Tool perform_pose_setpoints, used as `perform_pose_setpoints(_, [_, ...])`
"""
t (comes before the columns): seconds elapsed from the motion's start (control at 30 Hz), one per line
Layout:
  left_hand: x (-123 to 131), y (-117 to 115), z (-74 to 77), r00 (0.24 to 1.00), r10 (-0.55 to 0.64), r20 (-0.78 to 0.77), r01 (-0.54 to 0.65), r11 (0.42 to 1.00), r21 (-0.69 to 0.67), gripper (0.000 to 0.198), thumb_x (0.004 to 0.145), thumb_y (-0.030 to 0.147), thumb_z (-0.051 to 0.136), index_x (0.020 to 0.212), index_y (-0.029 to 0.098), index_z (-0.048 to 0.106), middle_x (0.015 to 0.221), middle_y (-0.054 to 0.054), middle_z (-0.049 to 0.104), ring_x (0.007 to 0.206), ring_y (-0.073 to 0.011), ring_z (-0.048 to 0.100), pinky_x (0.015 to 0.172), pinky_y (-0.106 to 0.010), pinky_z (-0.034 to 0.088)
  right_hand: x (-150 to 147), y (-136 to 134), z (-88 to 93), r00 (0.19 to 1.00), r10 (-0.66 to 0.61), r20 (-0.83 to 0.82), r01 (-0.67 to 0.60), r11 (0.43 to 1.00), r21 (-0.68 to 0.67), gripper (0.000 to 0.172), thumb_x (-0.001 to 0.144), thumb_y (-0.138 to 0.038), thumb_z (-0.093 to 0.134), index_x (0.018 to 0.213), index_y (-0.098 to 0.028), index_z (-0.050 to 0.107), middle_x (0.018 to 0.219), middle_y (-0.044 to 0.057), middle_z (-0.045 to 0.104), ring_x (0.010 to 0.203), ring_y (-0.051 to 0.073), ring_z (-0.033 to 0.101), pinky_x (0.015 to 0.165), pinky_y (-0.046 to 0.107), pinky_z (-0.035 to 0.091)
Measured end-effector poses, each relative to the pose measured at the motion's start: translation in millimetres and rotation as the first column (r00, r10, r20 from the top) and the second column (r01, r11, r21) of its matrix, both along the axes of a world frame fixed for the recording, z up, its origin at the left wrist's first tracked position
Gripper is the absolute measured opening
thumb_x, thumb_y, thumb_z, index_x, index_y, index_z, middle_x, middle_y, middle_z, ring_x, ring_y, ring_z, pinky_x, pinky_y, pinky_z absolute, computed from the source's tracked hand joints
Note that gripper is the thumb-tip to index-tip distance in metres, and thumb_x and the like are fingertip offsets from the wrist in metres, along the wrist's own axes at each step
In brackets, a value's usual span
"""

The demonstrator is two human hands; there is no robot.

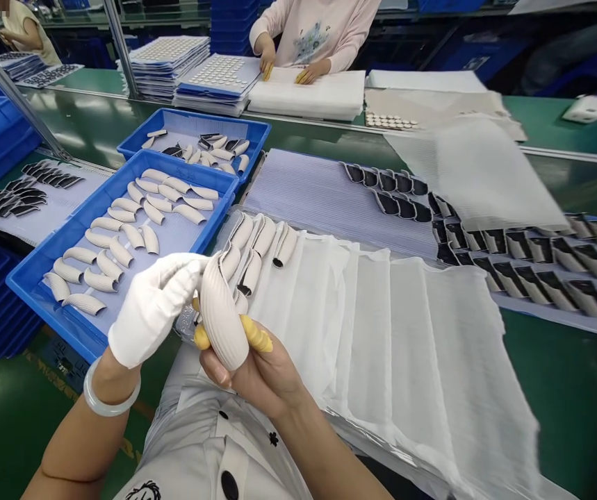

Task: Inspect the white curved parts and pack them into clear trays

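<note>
A curved, ribbed off-white shell piece [221, 319] with a dark inner edge is held up before me. My right hand [261, 361], with yellow finger covers, grips its lower end from below. White-gloved, my left hand [160, 302] pinches its upper end. Just beyond the held piece, several similar shell pieces [264, 237] lie between folds of a pleated white cloth [365, 333]. More curved pieces [101, 280] are spread in the blue tray [32, 295] on the left.
A second blue tray [264, 132] with pieces stands behind the first. Rows of dark-lined pieces [520, 246] cover the right side, partly under a translucent sheet [501, 173]. Across the bench, a co-worker's hands [313, 71] rest on stacked white sheets [308, 101]. A metal post [14, 83] rises at left.
</note>
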State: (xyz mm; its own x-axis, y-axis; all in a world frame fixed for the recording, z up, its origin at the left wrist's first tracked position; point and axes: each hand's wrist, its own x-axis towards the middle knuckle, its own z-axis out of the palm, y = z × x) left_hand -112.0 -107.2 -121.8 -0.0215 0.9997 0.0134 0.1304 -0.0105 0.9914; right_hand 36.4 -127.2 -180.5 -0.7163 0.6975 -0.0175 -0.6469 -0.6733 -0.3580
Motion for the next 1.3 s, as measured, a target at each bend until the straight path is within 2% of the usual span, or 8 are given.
perform_pose_setpoints(0.07, [0.8, -1.6, 3.9, 0.994, -0.066, -0.083, 0.067, 0.998, 0.006, 0.039, 0.077, 0.042, 0.068, 0.108, 0.019, 0.065, 0.102, -0.006, 0.066, 0.091, -0.0190, 0.060, 0.078, -0.027, 0.050, -0.5, -0.1, -1.7, 1.000, -0.008, -0.016, 0.008, 1.000, -0.015, 0.036, 0.084, -0.046, 0.063, 0.094, -0.012, 0.067, 0.081, 0.007, 0.065, 0.053, 0.010, 0.054, 0.048, 0.021, 0.036])
perform_pose_setpoints(0.2, [6.0, -4.9, 8.2, 0.940, -0.120, -0.319, 0.122, 0.992, -0.014, 0.086, 0.048, 0.025, 0.087, 0.127, 0.026, 0.052, 0.122, -0.004, 0.057, 0.112, -0.0253, 0.054, 0.087, -0.030, 0.050, -1.5, -0.2, -3.3, 1.000, -0.030, -0.004, 0.030, 0.996, -0.085, 0.033, 0.082, -0.046, 0.066, 0.083, -0.014, 0.065, 0.067, 0.002, 0.061, 0.051, 0.010, 0.050, 0.048, 0.021, 0.033])
perform_pose_setpoints(0.4, [9.4, -0.2, 3.5, 0.955, 0.109, -0.274, -0.115, 0.993, -0.004, 0.036, 0.075, 0.044, 0.069, 0.102, 0.022, 0.065, 0.101, -0.003, 0.066, 0.094, -0.0193, 0.060, 0.083, -0.030, 0.049, -6.2, -1.6, 6.7, 0.999, 0.024, -0.048, -0.031, 0.985, -0.171, 0.023, 0.080, -0.034, 0.065, 0.089, -0.014, 0.068, 0.082, 0.004, 0.063, 0.049, 0.006, 0.033, 0.045, 0.020, 0.026])
perform_pose_setpoints(0.57, [10.0, 4.3, 2.3, 0.958, 0.201, -0.203, -0.219, 0.973, -0.068, 0.034, 0.071, 0.046, 0.072, 0.088, 0.017, 0.066, 0.084, -0.003, 0.067, 0.077, -0.0164, 0.061, 0.066, -0.025, 0.049, -10.3, -5.0, 10.2, 0.997, 0.043, -0.071, -0.059, 0.968, -0.243, 0.022, 0.079, -0.024, 0.060, 0.097, -0.014, 0.069, 0.081, 0.005, 0.063, 0.050, 0.008, 0.024, 0.042, 0.019, 0.023])
perform_pose_setpoints(0.8, [7.2, 3.6, 0.7, 0.974, 0.171, -0.152, -0.182, 0.981, -0.062, 0.031, 0.075, 0.045, 0.070, 0.091, 0.018, 0.067, 0.088, -0.002, 0.069, 0.084, -0.0163, 0.063, 0.070, -0.023, 0.050, -11.9, -6.5, 8.4, 0.997, 0.019, -0.073, -0.035, 0.972, -0.231, 0.023, 0.083, -0.030, 0.059, 0.098, -0.014, 0.068, 0.085, 0.005, 0.065, 0.051, 0.007, 0.028, 0.044, 0.019, 0.025])
perform_pose_setpoints(0.9, [2.4, 2.9, 0.0, 0.989, 0.048, -0.139, -0.055, 0.997, -0.049, 0.034, 0.079, 0.042, 0.066, 0.102, 0.018, 0.065, 0.100, -0.005, 0.069, 0.094, -0.0187, 0.063, 0.081, -0.027, 0.051, -11.4, -5.7, 7.9, 0.998, -0.026, -0.054, 0.015, 0.980, -0.197, 0.025, 0.087, -0.036, 0.057, 0.096, -0.016, 0.067, 0.087, 0.004, 0.065, 0.052, 0.007, 0.033, 0.047, 0.020, 0.029])
perform_pose_setpoints(1.07, [-6.6, 2.6, -2.3, 0.972, -0.148, -0.184, 0.135, 0.987, -0.082, 0.061, 0.070, 0.038, 0.075, 0.125, 0.021, 0.054, 0.127, -0.009, 0.058, 0.117, -0.0254, 0.054, 0.098, -0.036, 0.045, -10.3, -3.7, 11.6, 0.995, -0.093, 0.032, 0.097, 0.981, -0.167, 0.021, 0.088, -0.037, 0.058, 0.087, -0.017, 0.063, 0.074, 0.000, 0.058, 0.054, 0.008, 0.039, 0.051, 0.022, 0.031])
perform_pose_setpoints(1.3, [-9.8, 6.3, -9.1, 0.995, -0.089, 0.041, 0.092, 0.994, -0.055, 0.038, 0.076, 0.036, 0.070, 0.109, 0.018, 0.064, 0.118, -0.009, 0.064, 0.107, -0.0240, 0.060, 0.087, -0.032, 0.051, -8.1, -3.9, 11.3, 0.961, -0.172, 0.214, 0.188, 0.981, -0.056, 0.036, 0.082, -0.046, 0.063, 0.102, -0.017, 0.061, 0.085, 0.005, 0.066, 0.055, 0.012, 0.051, 0.053, 0.026, 0.035])
